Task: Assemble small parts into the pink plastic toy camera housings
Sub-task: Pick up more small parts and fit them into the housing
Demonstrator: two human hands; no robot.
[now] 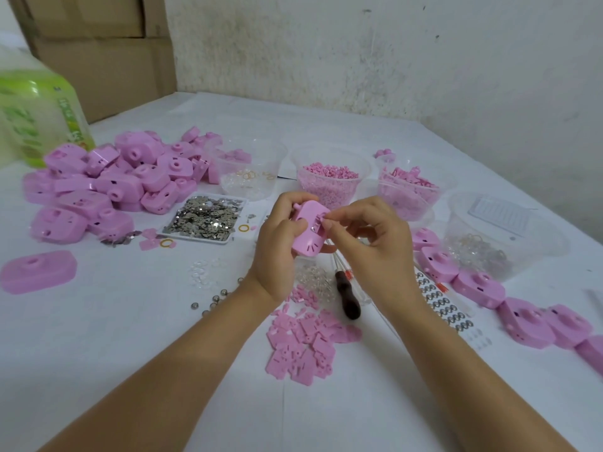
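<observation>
Pink in colour, the housing [310,230] was held above the white surface [130,321] at the centre, gripped by the left hand [280,246], whose fingers [295,203] curled round its far side. The right hand [375,246] pinched thumb and forefinger at its upper right edge; whether a small part lay between them could not be told. Beneath lay a dark-handled screwdriver [349,298] and flat pink plates [303,347]; a heap of housings [107,181] lay far left.

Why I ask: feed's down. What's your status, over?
Left hand grips pink housing. Right hand pinches small pink part at its edge. Nothing blocking.
</observation>
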